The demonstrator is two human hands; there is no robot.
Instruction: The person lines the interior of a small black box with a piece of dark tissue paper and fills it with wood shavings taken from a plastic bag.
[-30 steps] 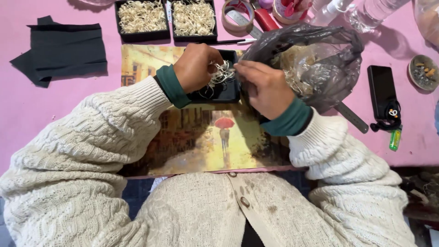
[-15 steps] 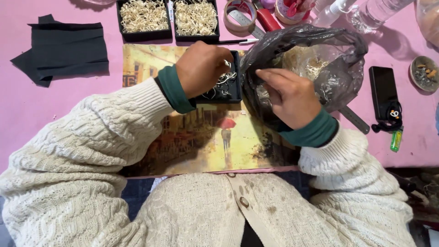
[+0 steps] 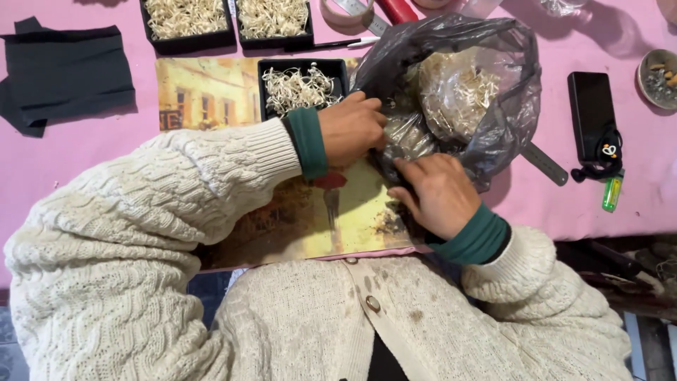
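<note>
On bag [image 3: 493, 120], fingers [image 3: 412, 169] curled

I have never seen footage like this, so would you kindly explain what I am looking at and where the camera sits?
The camera is worn on a person's head and looks down at their own arms in a cream sweater. The left hand and right hand both grip the edge of a dark plastic bag holding pale straw-like shreds. Beside the left hand sits a black tray of the same shreds, on a painted mat. All rests on a pink table, with a phone to the right.
</note>
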